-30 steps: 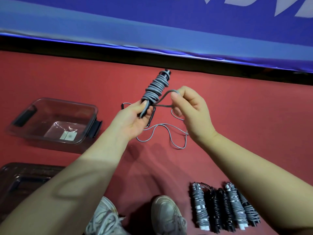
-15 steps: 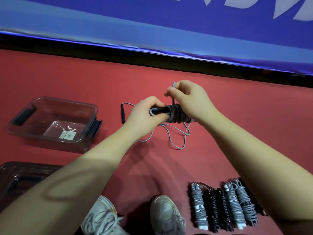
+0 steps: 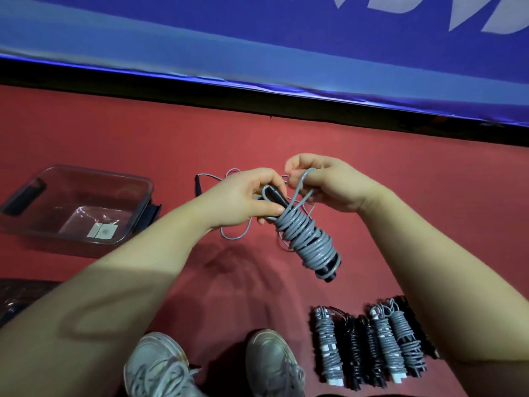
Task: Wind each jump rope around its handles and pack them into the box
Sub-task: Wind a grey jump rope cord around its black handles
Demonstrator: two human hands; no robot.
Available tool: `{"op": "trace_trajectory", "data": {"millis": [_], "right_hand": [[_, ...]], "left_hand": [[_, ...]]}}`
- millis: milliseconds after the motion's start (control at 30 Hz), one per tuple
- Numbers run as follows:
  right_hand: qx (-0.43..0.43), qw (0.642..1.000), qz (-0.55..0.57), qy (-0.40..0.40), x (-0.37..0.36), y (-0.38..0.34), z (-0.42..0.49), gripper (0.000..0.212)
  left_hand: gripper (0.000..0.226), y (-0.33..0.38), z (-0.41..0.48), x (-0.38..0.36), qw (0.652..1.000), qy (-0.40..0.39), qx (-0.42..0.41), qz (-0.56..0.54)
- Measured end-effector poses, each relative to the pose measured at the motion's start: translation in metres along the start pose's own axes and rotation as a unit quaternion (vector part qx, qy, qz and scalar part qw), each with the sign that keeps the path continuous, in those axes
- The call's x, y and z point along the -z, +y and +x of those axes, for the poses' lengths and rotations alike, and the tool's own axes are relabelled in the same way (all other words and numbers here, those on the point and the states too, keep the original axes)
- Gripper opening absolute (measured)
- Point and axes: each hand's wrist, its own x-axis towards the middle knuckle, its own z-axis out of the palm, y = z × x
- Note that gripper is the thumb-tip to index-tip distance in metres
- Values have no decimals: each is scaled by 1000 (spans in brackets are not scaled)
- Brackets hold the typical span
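My left hand [image 3: 246,200] grips the top end of a black handle [image 3: 326,272] wound with grey jump rope [image 3: 306,239]; the bundle slants down to the right. My right hand [image 3: 329,184] pinches a loop of the grey rope just above the bundle. Loose rope trails on the red floor behind my hands to the second black handle [image 3: 198,187]. The clear plastic box [image 3: 86,179] with dark side handles stands at the left, holding only a small white label.
Several wound ropes, grey and black [image 3: 372,345], lie in a row on the red floor at the lower right. A dark lid or tray [image 3: 14,296] lies at the lower left. My two shoes [image 3: 217,368] are at the bottom. A blue banner [image 3: 257,38] runs along the back.
The bundle swung from pointing up, through level, to slanting down to the right. My right hand has carried the rope loop around it, and less loose rope lies on the floor.
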Motion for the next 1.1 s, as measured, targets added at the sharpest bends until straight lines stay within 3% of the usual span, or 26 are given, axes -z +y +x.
{"op": "trace_trajectory", "data": {"millis": [133,200,267,433,500,567,700,833,933,1000,1100], "right_hand": [[-63,973,126,-185,19,4,-11,17],[-45,951,194,-238,21,11,-11,10],[-25,931,277,-237,19,21,-7,14],[-75,891,445,-50,-26,46,-1,46],[-142,874,464,6,-42,44,3,41],[-181,882,430,65,-47,34,6,29],[-149,887,397,182,-51,21,9,26],[-83,870,409,264,-63,23,9,25],[23,883,320,343,-64,23,16,21],[78,878,281,379,-62,22,19,17],[91,868,266,409,-66,22,22,13]], "left_hand": [[25,6,-3,6,998,-62,-27,6],[26,7,-5,8,996,-85,-32,13],[28,6,-8,7,996,-87,-24,4],[28,0,-12,8,997,24,-37,-63],[28,-4,-10,11,992,90,-34,-78],[31,-6,-9,10,985,141,-31,-91],[37,-8,-5,0,969,205,-38,-129],[27,-13,8,-14,934,352,41,40],[10,-1,5,-24,937,347,35,-5],[18,10,-2,-28,946,324,18,27],[48,21,-10,-37,950,253,43,177]]}}
